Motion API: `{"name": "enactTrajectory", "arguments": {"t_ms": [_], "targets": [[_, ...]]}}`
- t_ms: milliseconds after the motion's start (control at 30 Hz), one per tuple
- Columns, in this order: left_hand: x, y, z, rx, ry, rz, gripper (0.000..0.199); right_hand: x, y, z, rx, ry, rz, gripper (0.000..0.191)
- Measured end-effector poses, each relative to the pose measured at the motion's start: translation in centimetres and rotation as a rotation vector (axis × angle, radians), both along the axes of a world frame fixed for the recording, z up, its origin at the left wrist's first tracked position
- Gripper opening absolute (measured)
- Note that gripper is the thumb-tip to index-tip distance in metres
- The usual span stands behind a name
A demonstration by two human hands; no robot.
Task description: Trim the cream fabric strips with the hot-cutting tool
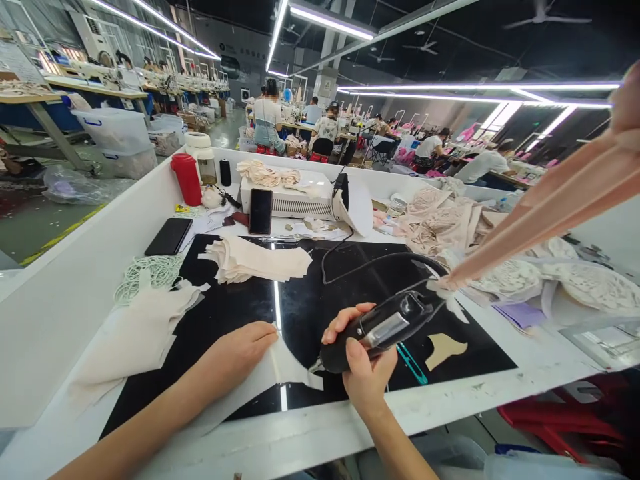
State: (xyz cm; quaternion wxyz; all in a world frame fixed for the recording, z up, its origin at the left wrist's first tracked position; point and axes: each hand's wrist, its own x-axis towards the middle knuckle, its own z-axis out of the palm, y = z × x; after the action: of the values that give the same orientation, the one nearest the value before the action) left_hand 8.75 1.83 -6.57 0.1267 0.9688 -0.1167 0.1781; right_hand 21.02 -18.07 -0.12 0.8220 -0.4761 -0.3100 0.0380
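Note:
My right hand (367,373) is wrapped round a black handheld tool (385,327), whose metal tip points left. That tip is at the edge of a thin white fabric piece (287,367) on the black glossy board (345,260). My left hand (245,347) pinches the same fabric, its fingers pressed together. A cord and a stretched pink fabric strip (530,227) run from the tool's rear end. Behind my left hand lies a stack of cream fabric pieces (257,260). Another fabric stack (140,327) lies to the left of the board.
Teal snips (413,365) and a beige cutout (445,350) lie right of the tool. Further back are a phone (261,211), a white box (290,200), a red cup (187,180) and a black tablet (169,237). Lace pieces (440,220) heap at right. People sit beyond.

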Motion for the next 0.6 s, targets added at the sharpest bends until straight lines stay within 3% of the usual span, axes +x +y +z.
{"name": "enactTrajectory", "arguments": {"t_ms": [300,600], "targets": [[-0.3,-0.2,-0.5,0.000,-0.024,0.013,0.048,0.4,0.5,0.6,-0.040,0.012,-0.030,0.032],[-0.2,-0.3,-0.8,-0.037,-0.054,0.004,0.042,1.3,5.8,1.7,0.027,0.082,-0.093,0.035]]}}
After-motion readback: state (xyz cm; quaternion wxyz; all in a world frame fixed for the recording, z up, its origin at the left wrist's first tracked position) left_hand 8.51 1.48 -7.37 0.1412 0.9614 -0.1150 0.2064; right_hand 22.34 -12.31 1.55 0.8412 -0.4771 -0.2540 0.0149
